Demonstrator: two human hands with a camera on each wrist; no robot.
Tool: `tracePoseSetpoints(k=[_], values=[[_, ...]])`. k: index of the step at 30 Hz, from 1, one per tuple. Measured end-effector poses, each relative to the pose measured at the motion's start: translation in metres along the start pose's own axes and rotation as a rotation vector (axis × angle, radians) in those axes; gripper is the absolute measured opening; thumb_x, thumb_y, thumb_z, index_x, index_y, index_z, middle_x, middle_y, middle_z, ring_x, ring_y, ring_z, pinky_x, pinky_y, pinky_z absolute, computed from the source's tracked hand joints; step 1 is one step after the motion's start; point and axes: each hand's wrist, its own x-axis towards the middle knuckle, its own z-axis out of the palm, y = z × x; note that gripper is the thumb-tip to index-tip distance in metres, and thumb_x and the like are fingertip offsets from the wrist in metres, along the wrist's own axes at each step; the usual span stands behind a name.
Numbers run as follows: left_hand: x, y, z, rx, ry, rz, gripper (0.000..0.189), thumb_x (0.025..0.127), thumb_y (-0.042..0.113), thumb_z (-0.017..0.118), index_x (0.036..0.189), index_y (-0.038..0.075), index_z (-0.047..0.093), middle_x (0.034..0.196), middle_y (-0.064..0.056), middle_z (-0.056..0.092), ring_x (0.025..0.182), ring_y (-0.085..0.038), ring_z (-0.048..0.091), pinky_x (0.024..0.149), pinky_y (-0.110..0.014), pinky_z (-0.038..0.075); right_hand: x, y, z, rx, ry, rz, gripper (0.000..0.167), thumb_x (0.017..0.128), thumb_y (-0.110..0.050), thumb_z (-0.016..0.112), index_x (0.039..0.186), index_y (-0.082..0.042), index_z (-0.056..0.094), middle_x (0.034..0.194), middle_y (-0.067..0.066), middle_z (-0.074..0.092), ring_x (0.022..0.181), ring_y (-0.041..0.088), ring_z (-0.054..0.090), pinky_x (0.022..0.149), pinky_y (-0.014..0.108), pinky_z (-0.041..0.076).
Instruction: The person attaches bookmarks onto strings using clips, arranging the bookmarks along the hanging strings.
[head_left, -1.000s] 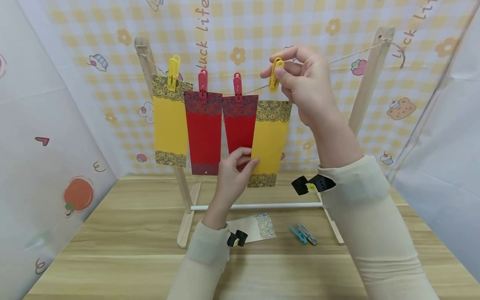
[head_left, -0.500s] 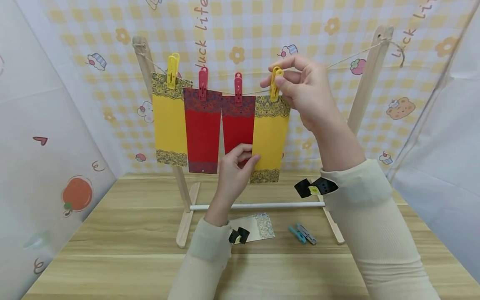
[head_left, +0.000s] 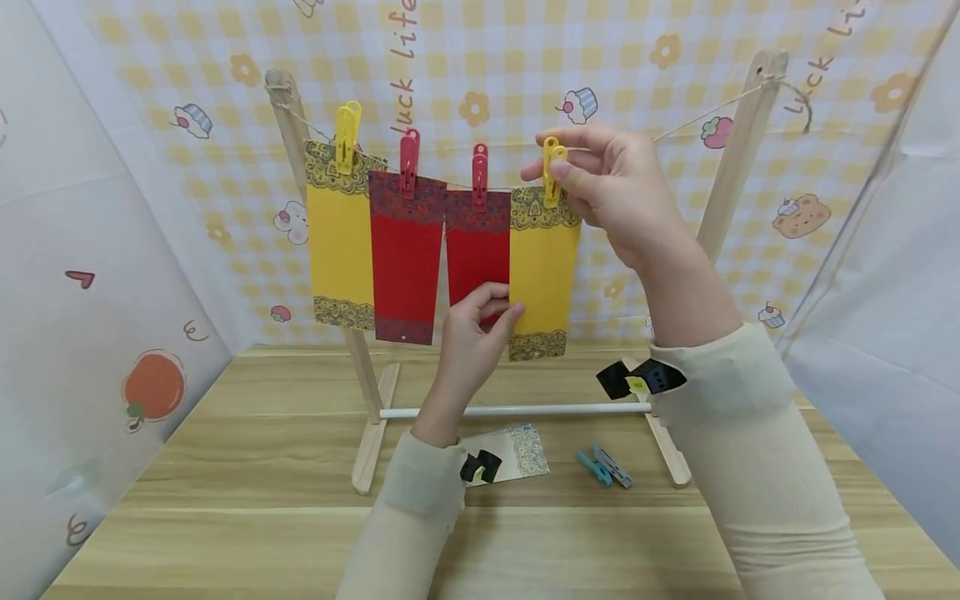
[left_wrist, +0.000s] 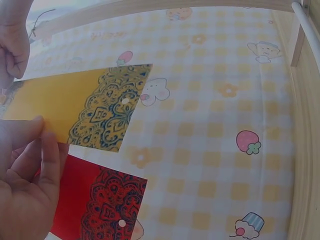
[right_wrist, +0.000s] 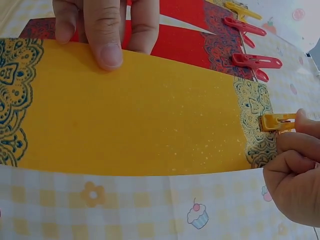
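My left hand (head_left: 477, 337) pinches the left edge of a yellow card (head_left: 542, 271) with patterned bands at both ends. My right hand (head_left: 618, 183) pinches a yellow clothespin (head_left: 552, 171) between thumb and fingers. The clothespin's tip lies over the card's top band, at the string, as the right wrist view shows the clothespin (right_wrist: 277, 122) on that band. To the left, two red cards (head_left: 405, 267) hang from the string by red clothespins (head_left: 408, 164). Another yellow card (head_left: 341, 242) hangs at the far left from a yellow clothespin (head_left: 347, 137).
The string runs between two wooden posts (head_left: 738, 158) joined low down by a white rod (head_left: 555, 410). On the table (head_left: 247, 467) lie a pale card (head_left: 510, 454) with a patterned end, and a teal clothespin (head_left: 595, 468) beside a grey clothespin (head_left: 612, 467).
My right hand has come down with the yellow clothespin, from above the card onto its top band. The left hand still holds the card, which has shifted slightly up and right.
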Motion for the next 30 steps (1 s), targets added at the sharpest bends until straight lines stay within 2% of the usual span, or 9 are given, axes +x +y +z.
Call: tracePoseSetpoints(k=[4,7,15,23,27,30], values=[[-0.002,-0.001,0.000,0.018,-0.020,-0.032,0.018,0.092,0.007,0.069,0.107,-0.003,0.068,0.098,-0.019,0.075,0.083,-0.029,0.072,0.071,-0.021,0.056,-0.001,0.000,-0.001,0.017,0.009,0.021,0.034,0.096,-0.004,0.061,0.131,-0.002,0.062,0.095,0.003,0.077,0.043,0.014,0.018,0.044,0.023,0.013],[-0.004,-0.002,0.000,0.028,-0.036,-0.048,0.017,0.092,0.008,0.069,0.106,-0.002,0.069,0.098,-0.018,0.076,0.084,-0.027,0.071,0.071,-0.022,0.056,-0.002,0.001,-0.001,0.047,0.019,0.005,0.039,0.095,-0.003,0.063,0.133,-0.003,0.061,0.101,0.004,0.076,0.040,0.014,0.024,0.040,0.021,0.020],[-0.014,-0.012,-0.003,0.069,-0.105,-0.138,0.017,0.094,0.011,0.069,0.107,0.001,0.069,0.100,-0.015,0.076,0.090,-0.024,0.072,0.076,-0.029,0.058,-0.012,0.003,-0.005,0.150,0.082,-0.040,0.039,0.090,0.001,0.068,0.129,-0.001,0.064,0.110,0.008,0.073,0.045,0.014,0.044,0.042,0.020,0.040],[-0.032,-0.027,-0.007,0.107,-0.229,-0.252,0.014,0.096,0.013,0.066,0.108,0.008,0.070,0.101,-0.008,0.076,0.095,-0.020,0.071,0.074,-0.030,0.057,-0.028,0.008,-0.019,0.214,0.050,-0.119,0.029,0.091,0.002,0.067,0.120,-0.002,0.068,0.107,0.007,0.076,0.044,0.016,0.051,0.045,0.019,0.045],[-0.039,-0.033,-0.010,0.167,-0.298,-0.269,0.012,0.097,0.013,0.065,0.107,0.010,0.070,0.097,-0.004,0.077,0.094,-0.019,0.071,0.072,-0.029,0.053,-0.040,0.018,-0.026,0.236,0.037,-0.123,0.025,0.091,0.004,0.066,0.116,-0.001,0.070,0.105,0.008,0.076,0.045,0.016,0.052,0.046,0.020,0.047],[-0.045,-0.036,-0.012,0.208,-0.339,-0.269,0.012,0.097,0.012,0.064,0.107,0.008,0.070,0.096,-0.003,0.077,0.093,-0.018,0.071,0.072,-0.028,0.053,-0.052,0.030,-0.034,0.208,0.029,-0.104,0.024,0.092,0.004,0.065,0.115,-0.001,0.069,0.104,0.007,0.076,0.047,0.016,0.053,0.048,0.021,0.049]])
